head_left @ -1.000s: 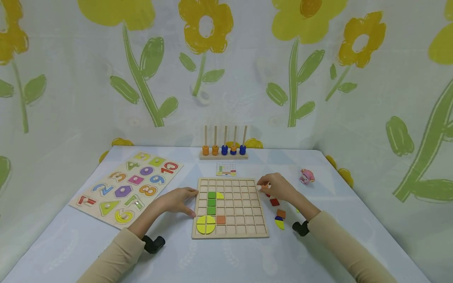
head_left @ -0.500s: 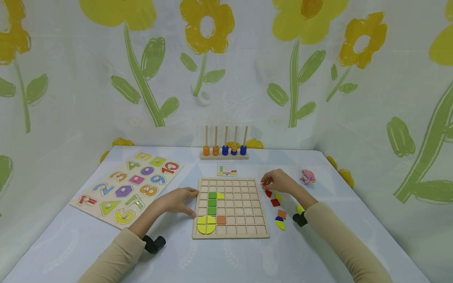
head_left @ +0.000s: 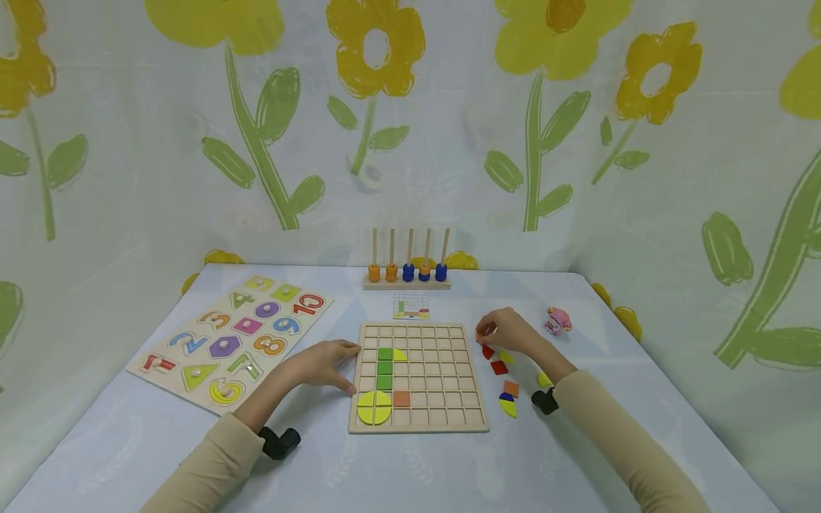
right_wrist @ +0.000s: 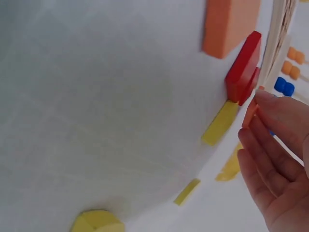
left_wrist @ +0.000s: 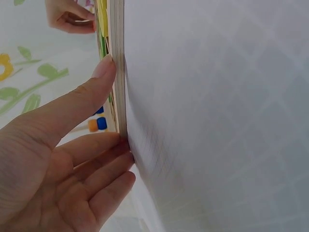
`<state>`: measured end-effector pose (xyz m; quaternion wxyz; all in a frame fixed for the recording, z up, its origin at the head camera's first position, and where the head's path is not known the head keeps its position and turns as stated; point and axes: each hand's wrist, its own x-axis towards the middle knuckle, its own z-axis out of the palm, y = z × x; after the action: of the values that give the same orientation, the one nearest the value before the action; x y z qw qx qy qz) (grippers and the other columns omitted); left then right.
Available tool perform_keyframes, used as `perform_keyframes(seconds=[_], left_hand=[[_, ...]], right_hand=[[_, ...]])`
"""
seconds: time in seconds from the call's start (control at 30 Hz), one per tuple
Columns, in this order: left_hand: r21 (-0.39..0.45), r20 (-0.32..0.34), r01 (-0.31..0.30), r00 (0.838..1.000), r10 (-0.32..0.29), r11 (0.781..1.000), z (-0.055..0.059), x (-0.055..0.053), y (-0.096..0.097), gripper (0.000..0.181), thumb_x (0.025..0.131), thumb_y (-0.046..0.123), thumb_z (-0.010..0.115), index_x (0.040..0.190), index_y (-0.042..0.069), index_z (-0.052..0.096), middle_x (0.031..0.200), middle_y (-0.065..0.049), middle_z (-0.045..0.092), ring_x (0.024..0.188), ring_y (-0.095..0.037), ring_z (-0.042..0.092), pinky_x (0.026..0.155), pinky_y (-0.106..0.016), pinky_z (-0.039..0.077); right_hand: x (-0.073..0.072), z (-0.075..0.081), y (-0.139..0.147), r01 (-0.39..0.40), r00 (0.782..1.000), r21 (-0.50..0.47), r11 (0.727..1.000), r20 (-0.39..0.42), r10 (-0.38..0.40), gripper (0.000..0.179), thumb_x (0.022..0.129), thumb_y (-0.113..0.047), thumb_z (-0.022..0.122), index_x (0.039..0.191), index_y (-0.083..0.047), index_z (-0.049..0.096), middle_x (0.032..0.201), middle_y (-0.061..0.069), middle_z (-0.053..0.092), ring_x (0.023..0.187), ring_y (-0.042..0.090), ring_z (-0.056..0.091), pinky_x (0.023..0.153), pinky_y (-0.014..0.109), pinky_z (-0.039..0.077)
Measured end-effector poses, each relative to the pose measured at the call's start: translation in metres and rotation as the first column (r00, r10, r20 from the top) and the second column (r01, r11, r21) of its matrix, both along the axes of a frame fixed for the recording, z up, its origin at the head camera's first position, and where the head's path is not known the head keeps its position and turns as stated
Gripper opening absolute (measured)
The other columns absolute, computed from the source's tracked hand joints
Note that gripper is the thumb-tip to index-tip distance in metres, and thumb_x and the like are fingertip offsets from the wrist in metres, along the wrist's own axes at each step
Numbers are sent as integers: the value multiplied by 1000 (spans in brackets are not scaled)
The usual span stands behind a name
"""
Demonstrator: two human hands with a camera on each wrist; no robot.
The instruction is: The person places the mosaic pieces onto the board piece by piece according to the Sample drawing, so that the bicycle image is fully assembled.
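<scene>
One flat orange piece [right_wrist: 249, 115]: right grip [head_left: 509, 332] pinches it, left grip [head_left: 321, 362] spread wide.

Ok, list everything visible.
table: 1, pale, centre
grid board: 1, wooden, centre
squares: 3 green, 1 orange, on board
quarter-circles: 5, yellow, on board
loose pieces: 2 red, 1 orange, 1 blue, 3+ yellow, right
card: 1, multicoloured, beyond board
peg stand: 1, wooden, rear
number puzzle: 1, multicoloured, left
toy: 1, pink, far right
backdrop: 1, pale, behind
wrist cameras: 2, black, wrists
sleeves: 2, beige, forearms
left hand: 1, board's edge
right hand: 1, pinching orange piece
</scene>
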<state>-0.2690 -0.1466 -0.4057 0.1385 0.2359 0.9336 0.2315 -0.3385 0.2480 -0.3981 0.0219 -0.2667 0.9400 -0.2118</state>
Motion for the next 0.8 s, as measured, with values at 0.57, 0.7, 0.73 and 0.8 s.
perform_keyframes(seconds=[0.57,0.7,0.73,0.8], left_hand=[[-4,-7,8,1000,-8,1000,3,1,-1,80,74,31,84,140,0,49,143,-20,45,133,-40,39,108,-52,35],[-8,-7,15,1000,-15,1000,3,1,0,81,74,33,83,140,-1,48,144,-20,44,133,-40,38,108,-52,34],[-9,-7,16,1000,-16,1000,3,1,0,81,75,33,83,140,-1,48,144,-20,44,133,-40,38,108,-52,34],[-12,-9,21,1000,-21,1000,3,1,0,82,75,33,83,140,-1,48,144,-21,44,133,-40,38,108,-52,35]], right_hand=[[49,13,-22,-124,990,-81,989,-81,118,18,81,-6,77,98,-1,73,87,1,70,80,18,64,74,36,58],[60,15,-34,-152,985,-82,985,-101,144,18,81,-7,77,99,-1,73,88,1,70,81,20,65,72,34,58],[63,16,-37,-168,982,-86,982,-106,158,18,82,-7,77,98,-1,73,88,1,70,80,19,65,71,34,58],[69,16,-44,-188,978,-95,978,-108,178,18,82,-6,76,98,-1,73,88,1,70,80,18,65,72,34,58]])
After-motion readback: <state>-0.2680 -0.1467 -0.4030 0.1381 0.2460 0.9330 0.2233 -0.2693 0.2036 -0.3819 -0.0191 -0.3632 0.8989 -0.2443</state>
